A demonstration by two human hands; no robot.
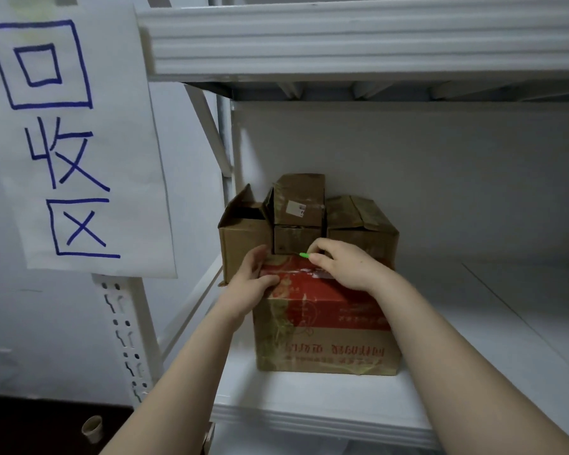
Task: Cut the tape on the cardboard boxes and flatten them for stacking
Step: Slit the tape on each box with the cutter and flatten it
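A red-and-brown printed cardboard box (329,330) stands on the white shelf board (473,323), its top sealed with shiny tape. My left hand (253,284) grips the box's top left edge, thumb on the lid. My right hand (342,264) rests over the far top edge and pinches a small green cutter (304,255), its tip pointing left near the tape line. Behind stand plain brown boxes: an open one (243,234) at left, a labelled small box (298,200) stacked on another small one, and a taped one (362,221) at right.
A white metal rack beam (342,37) runs overhead. A paper sign (66,142) with blue handwriting hangs at left beside the perforated upright (125,339). The shelf board stretches bare to the right. A small cup-like object (92,428) sits on the dark floor.
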